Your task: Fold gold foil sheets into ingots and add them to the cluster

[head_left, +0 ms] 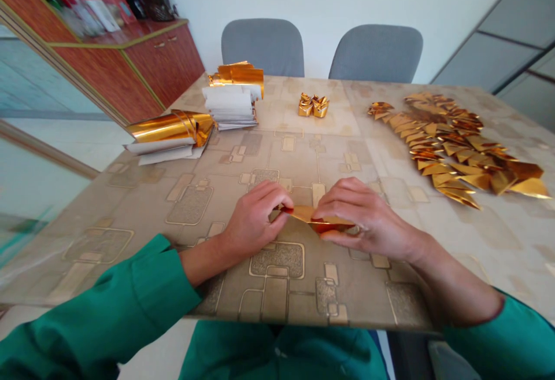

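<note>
Both of my hands are pinching a folded strip of gold foil paper (312,218) above the patterned table cover (277,276). My left hand (255,218) grips the strip's left end between fingers and thumb, and my right hand (368,218) holds its right end. Farther off lie two small folded gold foil pieces (313,105). A large heap of folded gold triangles (451,148) covers the table's right side. Two stacks of gold-backed paper sheets sit at the left, the nearer (171,134) and the farther (234,93), with white undersides showing.
Two grey chairs (264,47) stand behind the table's far edge. A red-brown wooden cabinet (130,67) with assorted packages on top stands at the back left. A glass panel (34,154) lies left of the table. My green sleeves enter from the bottom corners.
</note>
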The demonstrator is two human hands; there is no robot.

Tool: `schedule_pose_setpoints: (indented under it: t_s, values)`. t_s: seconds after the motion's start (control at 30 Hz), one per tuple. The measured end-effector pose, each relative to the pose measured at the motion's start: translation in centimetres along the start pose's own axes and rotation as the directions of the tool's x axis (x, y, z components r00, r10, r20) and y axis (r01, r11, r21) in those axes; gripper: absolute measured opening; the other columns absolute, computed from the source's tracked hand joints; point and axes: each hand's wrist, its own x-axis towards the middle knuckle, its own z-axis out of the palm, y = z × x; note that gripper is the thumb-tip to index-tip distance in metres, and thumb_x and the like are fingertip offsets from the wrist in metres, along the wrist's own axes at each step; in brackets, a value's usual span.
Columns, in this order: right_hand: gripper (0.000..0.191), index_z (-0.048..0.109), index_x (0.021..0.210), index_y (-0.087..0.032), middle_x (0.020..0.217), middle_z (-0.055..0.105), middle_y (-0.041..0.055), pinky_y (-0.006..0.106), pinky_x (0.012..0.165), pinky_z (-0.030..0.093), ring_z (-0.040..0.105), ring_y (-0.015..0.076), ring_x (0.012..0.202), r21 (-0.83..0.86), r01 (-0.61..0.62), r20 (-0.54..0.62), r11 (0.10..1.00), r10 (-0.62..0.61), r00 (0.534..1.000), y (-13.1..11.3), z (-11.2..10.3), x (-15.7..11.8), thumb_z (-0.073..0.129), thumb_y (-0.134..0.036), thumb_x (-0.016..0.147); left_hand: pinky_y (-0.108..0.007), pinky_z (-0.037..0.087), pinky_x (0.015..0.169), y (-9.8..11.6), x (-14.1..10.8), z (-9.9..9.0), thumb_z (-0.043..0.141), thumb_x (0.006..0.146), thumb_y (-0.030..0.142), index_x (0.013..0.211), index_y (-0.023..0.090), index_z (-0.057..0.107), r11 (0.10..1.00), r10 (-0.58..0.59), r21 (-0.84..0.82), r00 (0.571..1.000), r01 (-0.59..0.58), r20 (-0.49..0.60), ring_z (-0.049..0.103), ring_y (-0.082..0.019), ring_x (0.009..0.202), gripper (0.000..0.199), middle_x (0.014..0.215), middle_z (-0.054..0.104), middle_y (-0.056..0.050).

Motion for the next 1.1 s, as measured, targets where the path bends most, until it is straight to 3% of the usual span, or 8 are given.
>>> schedule_pose_setpoints:
  t_s: [0.07,0.13,0.3,0.5,0.67,0.87,1.1]
  values:
    - [0.009,0.064,0.098,-0.022,0.089,0.068,0.0032,0.035,0.078,0.042,0.058,0.0187,0.084,-0.069,0.012,-0.03,0.998,-0.014,0.999,0.1,0.1,-0.1,0.057,-0.027,0.095,-0.03,0.044,0.072,0.1,0.0,0.0,0.056,0.084,0.005,0.082,0.016,0.058,0.999,0.022,0.033,1.0,-0.022,0.019,0.054,-0.017,0.079,0.011,0.081,0.061,-0.003]
    - [0.013,0.064,0.092,-0.021,0.085,0.067,0.0035,0.035,0.078,0.041,0.056,0.0186,0.081,-0.144,0.034,-0.012,0.989,-0.036,0.999,0.2,0.3,-0.1,0.052,-0.022,0.097,-0.031,0.043,0.072,0.3,-0.1,0.1,0.057,0.086,0.007,0.081,0.016,0.06,0.991,0.06,0.111,0.995,-0.068,0.075,0.053,-0.018,0.08,0.01,0.083,0.062,-0.005]
    - [0.022,0.061,0.083,-0.02,0.078,0.063,0.0037,0.034,0.077,0.037,0.049,0.0188,0.077,-0.225,0.1,0.199,0.969,-0.055,0.978,0.5,1.2,-0.3,0.045,-0.019,0.097,-0.031,0.04,0.068,0.4,-0.5,0.8,0.05,0.094,0.014,0.08,0.016,0.062,0.936,0.141,0.279,0.954,-0.215,0.264,0.049,-0.018,0.075,0.019,0.08,0.06,-0.004]
    - [0.012,0.06,0.089,-0.018,0.085,0.062,0.0045,0.032,0.079,0.036,0.05,0.0183,0.082,-0.103,0.023,0.316,0.994,0.011,0.949,0.7,1.7,-0.3,0.049,-0.019,0.094,-0.031,0.044,0.075,0.3,-0.4,-0.5,0.049,0.095,0.018,0.089,0.016,0.065,0.939,0.163,0.196,0.868,-0.282,0.47,0.053,-0.018,0.081,0.017,0.086,0.062,-0.005]
    - [0.011,0.062,0.094,-0.019,0.087,0.063,0.0048,0.034,0.082,0.037,0.051,0.019,0.085,-0.048,-0.01,0.331,0.999,0.025,0.943,0.6,1.3,-0.3,0.052,-0.024,0.095,-0.032,0.046,0.082,0.7,-0.8,-1.7,0.052,0.096,0.026,0.1,0.017,0.065,0.922,0.214,0.165,0.818,-0.349,0.534,0.056,-0.019,0.089,0.017,0.096,0.064,-0.007]
    - [0.019,0.065,0.097,-0.019,0.089,0.066,0.0055,0.034,0.083,0.038,0.056,0.0191,0.088,0.045,-0.051,0.284,0.998,0.036,0.958,1.2,1.4,-0.5,0.051,-0.029,0.099,-0.028,0.049,0.079,0.3,-2.3,-1.5,0.044,0.097,0.013,0.106,0.018,0.063,0.927,0.171,0.205,0.842,-0.313,0.512,0.058,-0.017,0.087,0.021,0.097,0.065,-0.005]
    - [0.015,0.067,0.092,-0.016,0.078,0.067,0.0028,0.029,0.074,0.041,0.059,0.0146,0.074,0.196,-0.196,0.176,0.961,0.162,0.971,1.7,2.3,-0.3,0.055,-0.024,0.097,-0.029,0.052,0.081,-0.1,-2.3,-1.0,0.042,0.099,0.012,0.102,0.014,0.065,0.944,0.155,0.211,0.903,-0.255,0.4,0.059,-0.017,0.089,0.023,0.098,0.067,-0.006]
